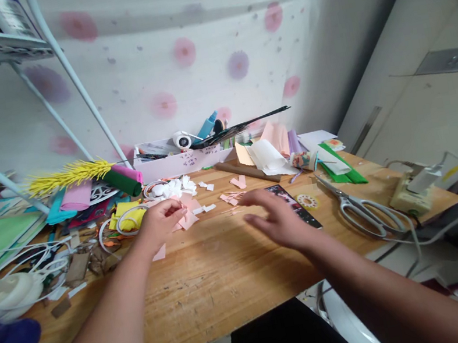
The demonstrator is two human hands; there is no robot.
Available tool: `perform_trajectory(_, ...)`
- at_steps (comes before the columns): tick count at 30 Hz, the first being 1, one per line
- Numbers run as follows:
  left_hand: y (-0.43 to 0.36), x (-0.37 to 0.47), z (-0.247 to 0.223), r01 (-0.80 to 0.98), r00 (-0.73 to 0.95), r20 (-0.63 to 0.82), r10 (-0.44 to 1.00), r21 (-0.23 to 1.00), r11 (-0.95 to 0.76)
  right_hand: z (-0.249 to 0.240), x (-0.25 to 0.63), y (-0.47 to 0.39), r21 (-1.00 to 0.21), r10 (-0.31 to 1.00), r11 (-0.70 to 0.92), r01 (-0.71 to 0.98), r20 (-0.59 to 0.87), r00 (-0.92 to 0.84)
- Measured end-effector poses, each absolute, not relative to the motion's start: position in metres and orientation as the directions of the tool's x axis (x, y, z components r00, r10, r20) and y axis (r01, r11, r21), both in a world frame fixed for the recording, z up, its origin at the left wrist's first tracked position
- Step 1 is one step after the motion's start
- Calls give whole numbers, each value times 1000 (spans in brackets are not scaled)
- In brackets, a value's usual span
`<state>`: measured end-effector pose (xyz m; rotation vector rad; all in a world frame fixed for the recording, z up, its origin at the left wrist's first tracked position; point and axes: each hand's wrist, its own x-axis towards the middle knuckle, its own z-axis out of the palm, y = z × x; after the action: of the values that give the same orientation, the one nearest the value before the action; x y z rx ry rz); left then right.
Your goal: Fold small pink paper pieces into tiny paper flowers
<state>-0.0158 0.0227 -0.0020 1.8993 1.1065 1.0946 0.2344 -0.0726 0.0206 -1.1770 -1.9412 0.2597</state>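
My left hand (162, 223) is closed in a pinch above some pink paper pieces (188, 219) on the wooden table (213, 281). What its fingertips hold, if anything, is too small to make out. My right hand (276, 216) hovers with thumb and fingers apart and nothing between them. Just beyond its fingertips lie small pink paper strips (230, 198). Partly behind that hand is a phone (308, 218) with a lit screen, and a round tape roll (307, 201) sits by it. White paper flowers (175, 187) lie beyond my left hand.
Large scissors (363, 213) and a power strip (412, 192) lie at the right, with cables over the table edge. A white box (183, 162) of tools stands against the wall. Paper scraps, cables and a yellow wheat-like stem (70, 176) crowd the left, below a metal rack (74, 74).
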Motion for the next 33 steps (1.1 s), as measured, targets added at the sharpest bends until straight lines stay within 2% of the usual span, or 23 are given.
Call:
perform_trajectory(2,19,-14,1,181,268,281,922,925,-334,25,195,-53,-516,792,588,623,525,-312)
perform_trajectory(5,18,-14,2,-38,248,203,947,979,-200,24,149,-23,-587,835,531,611,483,-263)
perform_trajectory(11,23,-12,-3,-181,170,188,967,971,-157,3,123,8,-740,883,463,488,433,-180)
perform_trajectory(15,20,-10,-4,-179,226,128,966,980,-88,-9,129,10,-739,865,486,467,484,-135)
perform_trajectory(21,18,-14,-1,-55,347,17,938,998,2,-9,137,9,-615,770,612,497,606,-199)
perform_trajectory(28,20,-18,-2,73,415,9,910,996,-43,-8,143,9,-561,751,649,515,582,-312)
perform_trajectory(33,21,-20,-4,25,406,15,914,999,-28,-6,145,8,-481,739,653,586,573,-353)
